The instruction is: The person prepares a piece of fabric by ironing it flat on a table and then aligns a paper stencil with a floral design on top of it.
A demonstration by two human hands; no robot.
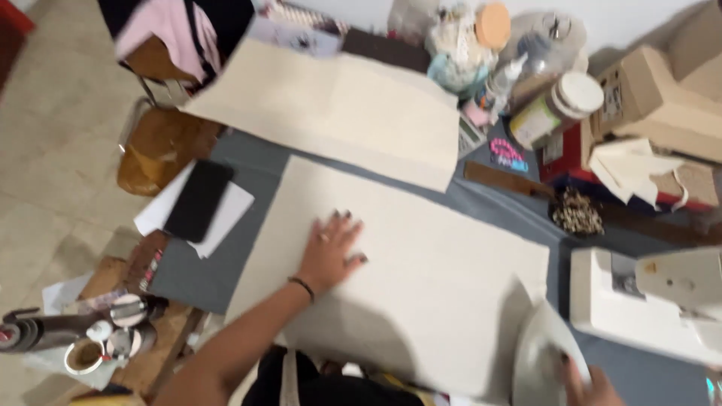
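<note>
Cream fabric [421, 301] is spread flat over the grey-covered table [226, 263], reaching from the near edge toward the middle. It is pressed down by the left hand [331, 252], whose fingers [347, 225] are splayed open and laid flat on the cloth, nothing being grasped; a dark band is worn at the wrist. At the near right edge of the table a white iron [545, 353] is set on the corner of the fabric, and it is gripped by the right hand [594, 387], whose fingers are curled round the handle, though the hand is partly cut off by the frame. A second cream panel [338, 105] is laid across the far side of the table, just beyond the first. Toward the left edge a black phone [199, 199] is rested on white paper [233, 214]. A white sewing machine [647, 301] is placed at the right edge. Jars and bottles [556, 105] are crowded at the far right corner, beside a cardboard box [654, 98], and a wooden ruler [508, 180] is laid near them.
</note>
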